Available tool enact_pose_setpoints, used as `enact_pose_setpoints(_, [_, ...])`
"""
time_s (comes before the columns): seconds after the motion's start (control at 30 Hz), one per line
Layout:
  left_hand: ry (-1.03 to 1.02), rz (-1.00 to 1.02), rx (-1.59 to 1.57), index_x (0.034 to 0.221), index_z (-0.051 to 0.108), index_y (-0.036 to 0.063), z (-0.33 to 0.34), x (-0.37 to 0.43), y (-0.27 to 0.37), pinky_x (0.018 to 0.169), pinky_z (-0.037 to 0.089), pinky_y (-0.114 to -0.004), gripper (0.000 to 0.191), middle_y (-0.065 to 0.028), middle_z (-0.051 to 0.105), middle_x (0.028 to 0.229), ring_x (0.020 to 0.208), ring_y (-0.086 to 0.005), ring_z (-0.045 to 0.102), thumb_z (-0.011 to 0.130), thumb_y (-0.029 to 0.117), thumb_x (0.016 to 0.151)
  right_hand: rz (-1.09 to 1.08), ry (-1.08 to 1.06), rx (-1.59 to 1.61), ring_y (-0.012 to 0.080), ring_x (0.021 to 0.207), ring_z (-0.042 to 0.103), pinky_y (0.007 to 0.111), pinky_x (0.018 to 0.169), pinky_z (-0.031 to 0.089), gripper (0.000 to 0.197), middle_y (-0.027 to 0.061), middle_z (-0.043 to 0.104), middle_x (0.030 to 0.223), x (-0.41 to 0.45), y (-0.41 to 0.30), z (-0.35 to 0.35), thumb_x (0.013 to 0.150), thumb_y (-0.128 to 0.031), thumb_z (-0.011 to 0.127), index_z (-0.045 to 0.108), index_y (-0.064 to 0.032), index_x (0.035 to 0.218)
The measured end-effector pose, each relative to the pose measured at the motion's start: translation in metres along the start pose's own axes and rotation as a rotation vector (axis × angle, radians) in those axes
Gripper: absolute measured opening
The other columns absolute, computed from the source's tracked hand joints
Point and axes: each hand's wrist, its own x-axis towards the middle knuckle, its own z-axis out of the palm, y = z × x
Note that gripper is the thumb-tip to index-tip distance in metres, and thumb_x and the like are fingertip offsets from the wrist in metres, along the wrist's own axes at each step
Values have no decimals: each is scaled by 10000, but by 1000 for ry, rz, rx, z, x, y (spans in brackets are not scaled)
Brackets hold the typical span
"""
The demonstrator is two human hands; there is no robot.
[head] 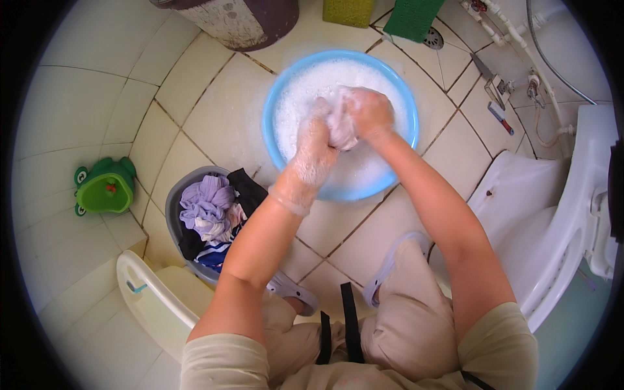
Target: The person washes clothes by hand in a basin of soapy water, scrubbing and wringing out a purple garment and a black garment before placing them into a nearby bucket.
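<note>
A round light-blue plastic basin [269, 141] full of white suds stands on the tiled floor before me. Above the suds, both of my hands grip a wet, pale pinkish cloth [342, 127], bunched between them. My left hand [316, 130] is on the cloth's left side, with foam over the wrist and a clear band on the forearm. My right hand [371, 111] is closed over the cloth's upper right part and looks slightly blurred. Part of the cloth is hidden by my fingers.
A grey tub [174, 207] of lavender, black and blue clothes [207, 200] stands left. Beyond the basin are a worn bucket [234, 22] and a floor drain [433, 38]. A green frog-shaped potty [106, 187] is at the left wall; a white ceramic fixture [519, 190] and a red-handled tool [500, 118] are right.
</note>
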Motion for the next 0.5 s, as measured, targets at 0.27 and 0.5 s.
enact_pose_setpoints(0.27, [168,294,398,1283,363,47,20,-26,36,874,481,-384,457,-143,511,1078,954,-243,562,523,235,899,628,48,1486,240,913,618,342,819,507,272,131,611,1036,10,28,-60,874,-125,509,538,-48,1133])
enact_pose_setpoints(0.5, [-134,126,37,1167,488,100,38,-25,3,781,508,-289,391,-40,550,991,904,-155,567,492,403,920,71,122,931,218,897,610,323,772,514,217,93,617,1012,-39,-67,-50,809,-71,560,599,-56,1022])
